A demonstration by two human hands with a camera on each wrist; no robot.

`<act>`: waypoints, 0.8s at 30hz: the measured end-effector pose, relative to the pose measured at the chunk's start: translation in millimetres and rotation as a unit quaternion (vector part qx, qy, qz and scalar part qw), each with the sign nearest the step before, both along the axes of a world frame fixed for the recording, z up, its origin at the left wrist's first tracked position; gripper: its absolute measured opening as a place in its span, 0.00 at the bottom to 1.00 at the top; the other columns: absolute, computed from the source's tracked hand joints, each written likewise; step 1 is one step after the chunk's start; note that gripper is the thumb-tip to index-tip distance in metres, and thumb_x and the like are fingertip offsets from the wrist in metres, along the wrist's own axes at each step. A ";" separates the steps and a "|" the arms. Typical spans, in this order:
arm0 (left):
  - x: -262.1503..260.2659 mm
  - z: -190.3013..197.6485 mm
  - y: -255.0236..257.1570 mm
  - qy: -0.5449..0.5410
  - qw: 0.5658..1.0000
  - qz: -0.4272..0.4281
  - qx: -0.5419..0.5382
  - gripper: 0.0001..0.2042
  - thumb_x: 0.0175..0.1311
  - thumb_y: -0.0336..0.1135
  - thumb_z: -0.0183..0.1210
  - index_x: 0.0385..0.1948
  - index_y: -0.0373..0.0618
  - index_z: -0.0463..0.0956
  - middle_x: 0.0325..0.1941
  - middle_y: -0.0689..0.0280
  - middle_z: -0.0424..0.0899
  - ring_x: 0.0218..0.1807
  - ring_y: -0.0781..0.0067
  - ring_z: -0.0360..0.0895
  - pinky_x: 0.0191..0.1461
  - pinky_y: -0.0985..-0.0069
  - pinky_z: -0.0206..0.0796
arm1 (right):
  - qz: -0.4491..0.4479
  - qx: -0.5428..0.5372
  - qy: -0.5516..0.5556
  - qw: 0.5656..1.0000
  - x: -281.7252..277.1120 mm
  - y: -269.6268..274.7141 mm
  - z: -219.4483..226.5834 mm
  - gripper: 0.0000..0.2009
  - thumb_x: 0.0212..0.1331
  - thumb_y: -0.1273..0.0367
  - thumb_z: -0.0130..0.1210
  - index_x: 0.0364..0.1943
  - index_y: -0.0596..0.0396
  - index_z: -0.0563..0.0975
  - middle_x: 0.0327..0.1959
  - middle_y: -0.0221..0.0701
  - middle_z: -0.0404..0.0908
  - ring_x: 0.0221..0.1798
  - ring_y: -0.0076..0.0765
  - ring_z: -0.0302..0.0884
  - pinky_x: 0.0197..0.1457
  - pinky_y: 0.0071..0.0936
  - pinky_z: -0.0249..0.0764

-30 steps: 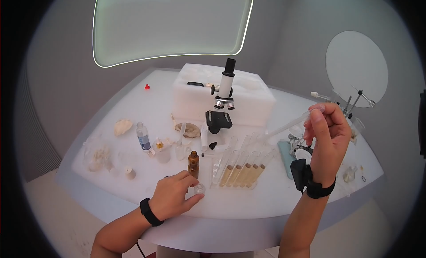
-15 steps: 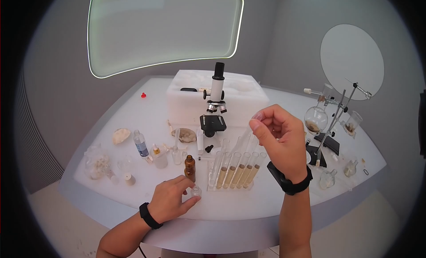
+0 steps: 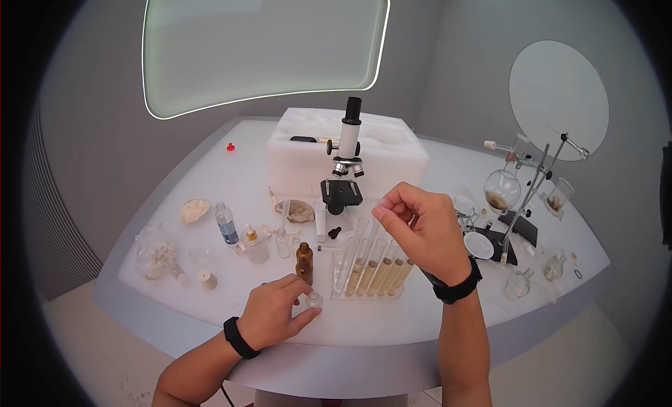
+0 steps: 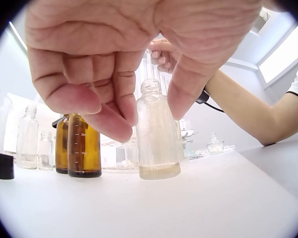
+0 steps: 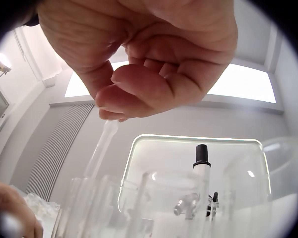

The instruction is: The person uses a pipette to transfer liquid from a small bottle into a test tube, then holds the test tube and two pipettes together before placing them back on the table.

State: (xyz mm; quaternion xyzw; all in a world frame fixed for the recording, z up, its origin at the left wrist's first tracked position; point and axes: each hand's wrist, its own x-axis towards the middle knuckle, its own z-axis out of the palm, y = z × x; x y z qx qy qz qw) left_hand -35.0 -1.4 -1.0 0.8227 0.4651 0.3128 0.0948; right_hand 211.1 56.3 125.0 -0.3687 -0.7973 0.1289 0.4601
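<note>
A small clear glass bottle [image 4: 158, 134] stands on the table with a little pale liquid at its bottom. My left hand [image 3: 271, 313] holds it between thumb and fingers. Raised over a row of test tubes [image 3: 383, 275], my right hand [image 3: 428, 228] pinches the top of a translucent plastic dropper pipette [image 5: 99, 151]. The pipette points down, and its lower part overlaps the tube mouths in the right wrist view. Several tubes contain yellowish liquid; they lean in a clear rack [image 3: 341, 295]. Beside the left hand's fingers stands an amber bottle [image 3: 304, 261].
A microscope [image 3: 348, 144] stands behind the tubes, before a white foam box [image 3: 413, 158]. To the right is a metal stand with a round flask [image 3: 502, 190]. On the left are a labelled bottle [image 3: 225, 223], a white cap [image 3: 207, 279] and a plastic bag [image 3: 155, 253].
My right hand has moved left with the pipette, from beside the rack to over the tubes, and the pipette now hangs steeper. My left hand stays on the small glass bottle.
</note>
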 end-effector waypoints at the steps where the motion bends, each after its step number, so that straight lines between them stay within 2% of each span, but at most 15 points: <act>1: 0.2 0.5 -0.1 0.001 1.000 0.001 -0.001 0.14 0.55 0.41 0.69 0.37 0.45 0.77 0.35 0.65 0.81 0.32 0.69 0.82 0.34 0.72 0.72 | 0.000 0.003 -0.004 1.000 -0.9 -2.0 1.6 0.08 0.59 0.71 0.60 0.28 0.62 0.77 0.17 0.31 0.77 0.19 0.22 0.73 0.26 0.21 0.68; 6: 0.4 0.1 0.0 0.001 1.000 0.001 -0.001 0.14 0.55 0.41 0.69 0.37 0.45 0.77 0.35 0.65 0.81 0.32 0.70 0.82 0.33 0.72 0.72 | 0.003 0.012 -0.021 1.000 -1.6 -3.5 2.7 0.07 0.60 0.72 0.59 0.29 0.63 0.78 0.18 0.33 0.79 0.21 0.23 0.76 0.28 0.21 0.71; 24: 0.5 0.9 0.8 -0.008 1.000 0.004 -0.015 0.15 0.54 0.42 0.69 0.36 0.45 0.77 0.33 0.64 0.81 0.31 0.67 0.82 0.34 0.71 0.71 | 0.011 -0.015 0.003 1.000 -0.5 -1.3 1.4 0.08 0.59 0.69 0.61 0.30 0.62 0.78 0.20 0.31 0.80 0.19 0.20 0.73 0.26 0.20 0.68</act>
